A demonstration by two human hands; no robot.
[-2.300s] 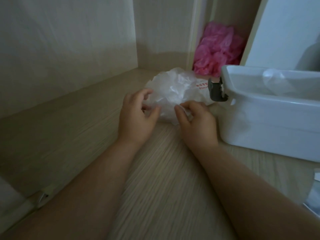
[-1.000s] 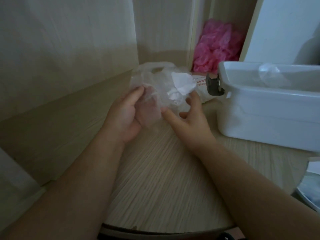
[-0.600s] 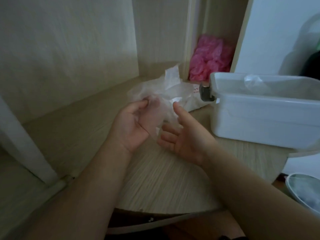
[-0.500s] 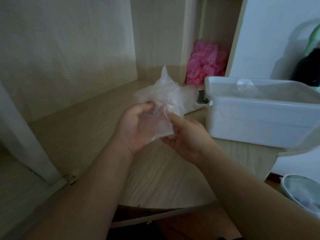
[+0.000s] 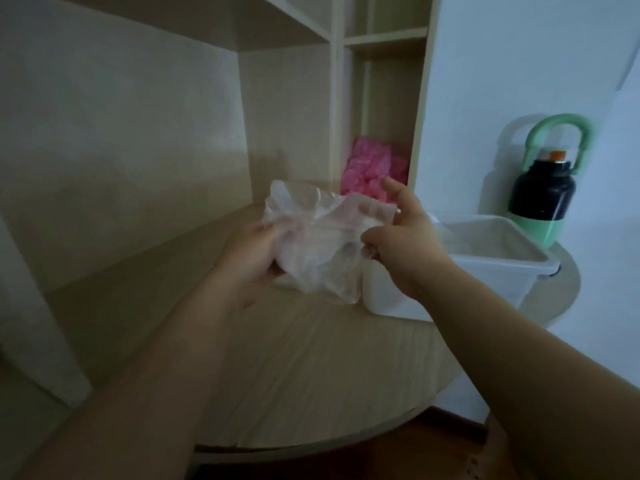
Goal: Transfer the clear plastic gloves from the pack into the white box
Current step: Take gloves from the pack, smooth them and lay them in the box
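A crumpled bunch of clear plastic gloves (image 5: 318,244) is lifted above the wooden desk, just left of the white box (image 5: 498,268). My left hand (image 5: 252,258) grips its left side with curled fingers. On the bunch's right edge my right hand (image 5: 405,237) pinches the plastic with the thumb, while the index finger points up. The white box stands open on the desk at the right, with some clear plastic inside. The pack itself is hidden behind the bunch and my hands.
A pink plastic bundle (image 5: 374,168) fills a narrow shelf compartment behind the gloves. A dark bottle with a green handle (image 5: 543,188) stands behind the box against the white wall. The desk's rounded edge (image 5: 346,441) curves in front of me. Cabinet walls close the left side.
Both hands have lifted the gloves higher and toward the box. My view has tilted up, so shelves and the bottle now show.
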